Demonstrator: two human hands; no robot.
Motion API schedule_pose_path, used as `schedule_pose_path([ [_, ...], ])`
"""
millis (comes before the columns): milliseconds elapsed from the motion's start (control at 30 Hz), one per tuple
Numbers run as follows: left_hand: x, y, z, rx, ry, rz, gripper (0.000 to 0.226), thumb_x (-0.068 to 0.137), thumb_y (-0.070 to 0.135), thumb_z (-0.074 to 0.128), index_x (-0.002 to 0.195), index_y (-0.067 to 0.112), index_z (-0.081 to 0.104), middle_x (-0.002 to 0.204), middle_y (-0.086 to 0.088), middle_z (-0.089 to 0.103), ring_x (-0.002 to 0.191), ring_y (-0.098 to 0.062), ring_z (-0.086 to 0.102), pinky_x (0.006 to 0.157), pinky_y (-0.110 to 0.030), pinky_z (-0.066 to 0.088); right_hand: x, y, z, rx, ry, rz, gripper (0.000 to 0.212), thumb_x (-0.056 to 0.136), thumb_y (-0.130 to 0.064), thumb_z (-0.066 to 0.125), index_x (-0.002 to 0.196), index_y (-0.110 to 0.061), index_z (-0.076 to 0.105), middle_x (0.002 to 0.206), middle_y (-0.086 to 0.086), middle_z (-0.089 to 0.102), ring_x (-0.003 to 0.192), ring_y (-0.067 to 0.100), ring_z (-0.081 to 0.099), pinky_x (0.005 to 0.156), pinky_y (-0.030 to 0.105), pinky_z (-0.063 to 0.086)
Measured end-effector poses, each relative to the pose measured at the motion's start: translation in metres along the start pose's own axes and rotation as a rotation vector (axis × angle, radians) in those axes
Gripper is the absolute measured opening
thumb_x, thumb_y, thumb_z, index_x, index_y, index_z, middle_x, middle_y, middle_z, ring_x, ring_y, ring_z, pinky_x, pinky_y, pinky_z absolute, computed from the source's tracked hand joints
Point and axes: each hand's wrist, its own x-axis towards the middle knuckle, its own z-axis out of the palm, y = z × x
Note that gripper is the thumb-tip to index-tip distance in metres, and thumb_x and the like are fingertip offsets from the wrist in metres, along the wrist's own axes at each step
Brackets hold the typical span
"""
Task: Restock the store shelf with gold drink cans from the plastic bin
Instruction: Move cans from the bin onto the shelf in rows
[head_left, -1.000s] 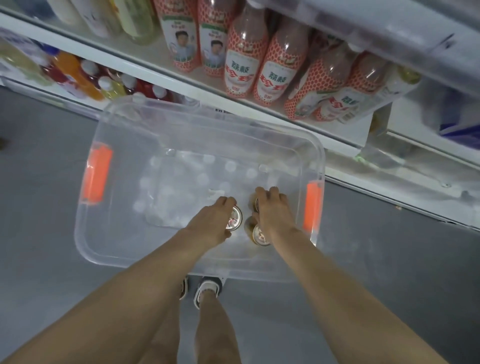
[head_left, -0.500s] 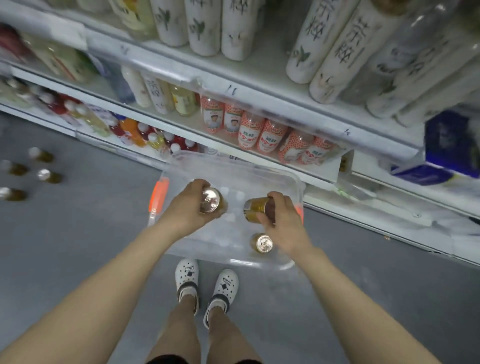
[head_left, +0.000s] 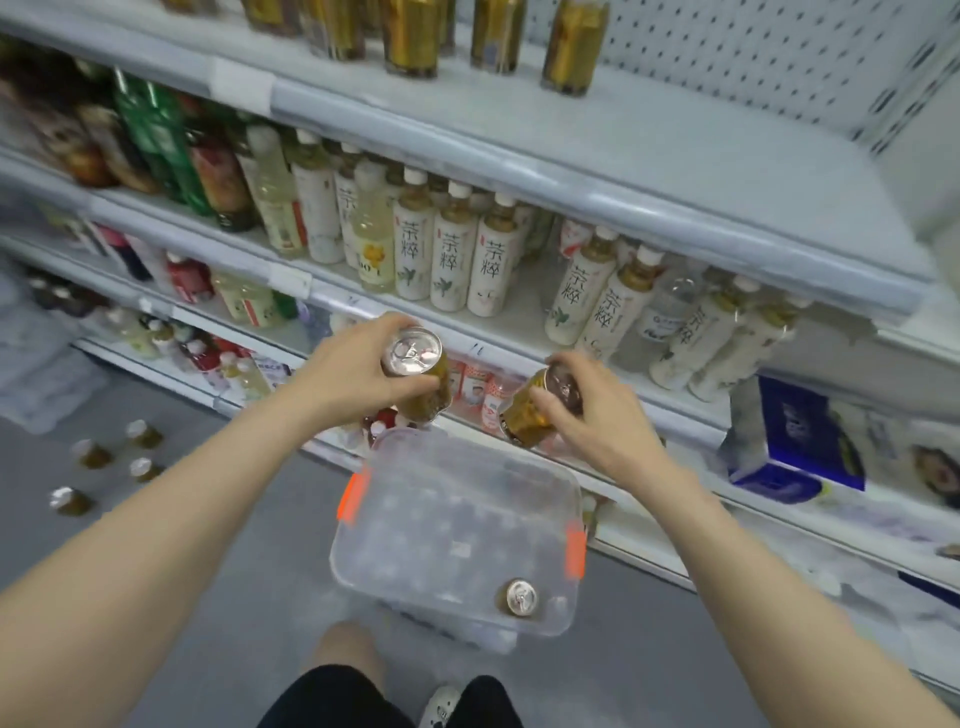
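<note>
My left hand (head_left: 348, 374) grips a gold drink can (head_left: 423, 371) held upright, its silver top facing me. My right hand (head_left: 597, 415) grips a second gold can (head_left: 527, 415), tilted to the left. Both cans hang in the air above the far end of the clear plastic bin (head_left: 363, 571) with orange handles, which stands on the floor. One gold can (head_left: 519, 597) remains upright in the bin's near right corner. On the top shelf (head_left: 649, 150) several gold cans (head_left: 413, 36) stand in a row at the left.
Shelves of white tea bottles (head_left: 449, 260) and mixed drinks run below the top shelf. Several gold cans (head_left: 109, 462) stand on the grey floor at left. Blue boxes (head_left: 800, 441) sit on the low shelf at right. My legs and shoes are below the bin.
Both hands closed on cans inside the bin and lifted them out and up toward the shelves. My view rose from the bin to the upper shelves; one can stayed in the bin.
</note>
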Motion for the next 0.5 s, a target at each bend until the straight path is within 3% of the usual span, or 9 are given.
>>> schedule_pose_path([
  [167,0.034,0.031,-0.073,0.063,0.107,0.119,0.073,0.071,0.066,0.064,0.13,0.026,0.048,0.125,0.003,0.061,0.11,-0.018,0.056,0.084,-0.03,0.042,0.036,-0.038,-0.069,-0.028,0.113,-0.1,0.046,0.087,-0.056,0.056,0.124,-0.029,0.05,0.118,-0.007,0.061,0.103,0.013,0.057,0.087,0.029,0.045],
  [267,0.059,0.048,-0.112,0.036,0.159,0.178,0.07,0.072,0.064,0.066,0.129,0.027,0.048,0.122,0.004,0.063,0.108,-0.017,0.057,0.086,-0.032,0.046,0.058,-0.062,-0.108,0.026,0.186,-0.105,0.045,0.084,-0.057,0.059,0.12,-0.031,0.052,0.104,-0.014,0.063,0.09,0.006,0.06,0.076,0.022,0.045],
  [367,0.091,0.061,-0.146,-0.008,0.202,0.214,0.069,0.072,0.061,0.068,0.128,0.027,0.048,0.117,0.005,0.064,0.099,-0.015,0.058,0.078,-0.03,0.046,0.084,-0.084,-0.141,0.093,0.257,-0.063,0.041,0.084,-0.052,0.063,0.119,-0.034,0.052,0.093,-0.02,0.059,0.08,-0.002,0.059,0.062,0.013,0.043],
  [433,0.115,0.068,-0.164,-0.031,0.218,0.244,0.071,0.072,0.062,0.068,0.129,0.026,0.048,0.117,0.005,0.063,0.096,-0.015,0.059,0.072,-0.027,0.048,0.101,-0.096,-0.158,0.102,0.309,-0.047,0.041,0.084,-0.051,0.064,0.119,-0.034,0.051,0.094,-0.016,0.061,0.08,-0.001,0.06,0.061,0.015,0.045],
  [500,0.142,0.072,-0.18,-0.046,0.234,0.275,0.07,0.072,0.062,0.068,0.128,0.025,0.048,0.117,0.004,0.064,0.097,-0.016,0.059,0.076,-0.031,0.051,0.119,-0.104,-0.171,0.106,0.352,-0.025,0.04,0.083,-0.052,0.064,0.117,-0.035,0.051,0.095,-0.015,0.062,0.083,0.002,0.06,0.066,0.019,0.047],
])
